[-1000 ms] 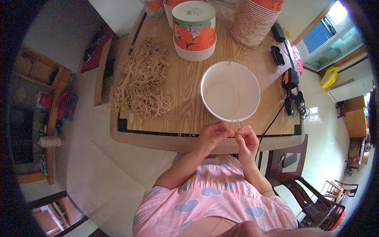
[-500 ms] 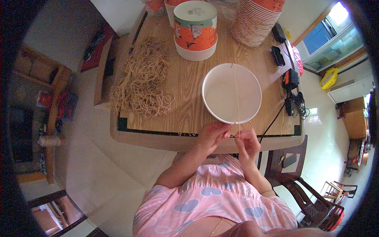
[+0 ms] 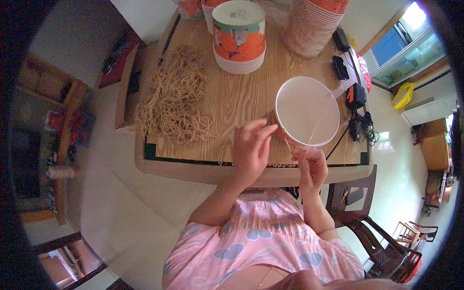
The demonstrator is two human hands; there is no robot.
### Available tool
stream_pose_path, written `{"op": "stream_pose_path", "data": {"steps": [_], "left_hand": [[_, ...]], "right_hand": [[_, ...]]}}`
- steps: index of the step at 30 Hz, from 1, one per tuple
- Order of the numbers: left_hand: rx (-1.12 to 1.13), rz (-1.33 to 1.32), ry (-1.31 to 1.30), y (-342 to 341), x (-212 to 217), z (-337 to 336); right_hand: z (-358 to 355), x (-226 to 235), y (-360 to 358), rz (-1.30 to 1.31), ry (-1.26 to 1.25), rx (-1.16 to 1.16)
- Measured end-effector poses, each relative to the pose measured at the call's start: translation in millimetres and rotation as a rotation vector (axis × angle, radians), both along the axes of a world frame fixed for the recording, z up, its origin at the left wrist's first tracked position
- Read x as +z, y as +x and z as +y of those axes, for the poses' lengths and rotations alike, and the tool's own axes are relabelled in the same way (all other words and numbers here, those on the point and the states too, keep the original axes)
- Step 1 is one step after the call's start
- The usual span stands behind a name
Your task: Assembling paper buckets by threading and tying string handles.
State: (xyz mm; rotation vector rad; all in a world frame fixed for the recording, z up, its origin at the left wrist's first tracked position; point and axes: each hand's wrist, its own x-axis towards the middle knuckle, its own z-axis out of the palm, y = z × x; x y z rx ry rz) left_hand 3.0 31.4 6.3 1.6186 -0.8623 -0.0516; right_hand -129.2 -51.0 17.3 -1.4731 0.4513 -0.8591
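My left hand sits just below the middle of the frame, fingers loosely curled, fingertips touching the orange side of the lidded paper bowl to steady it; it grips nothing firmly that I can see. My right hand, a little lower and to the right, is pinched shut on a thin rubber band, which runs taut from my fingers up across the bowl's white lid towards its far rim. The bowl stands at the near right edge of the wooden table. I judge the step in hand to be stretching the band over the lid to hold it down; the next move would call for keeping the bowl steady while the band is drawn wide enough to slip under the rim without snapping off. Farther up and left lies a loose heap of rubber bands. At the top of the frame stand a stack of lidded bowls and a nested stack of empty bowls, with black chargers and cables at the right.
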Motion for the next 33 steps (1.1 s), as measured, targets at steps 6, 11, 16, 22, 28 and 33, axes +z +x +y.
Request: {"op": "stream_pose_path", "data": {"steps": [6,11,16,22,28,33], "left_hand": [[-0.154,-0.671,0.286,26,25,-19],[-0.269,-0.565,0.195,26,50,-19],[-0.187,-0.506,0.179,18,43,-22],[-0.256,-0.447,0.193,11,43,-24],[-0.053,-0.524,0.090,-9,4,-12],[0.015,-0.414,-0.011,-27,-15,15]], "right_hand": [[-10,8,-8,-0.064,-0.011,-0.006],[-24,8,-6,0.109,0.079,0.041],[-25,-4,15,0.126,0.121,0.040],[-25,-19,15,0.180,0.220,0.150],[-25,-50,21,0.206,0.300,0.156],[-20,-52,18,0.126,0.302,0.129]]}}
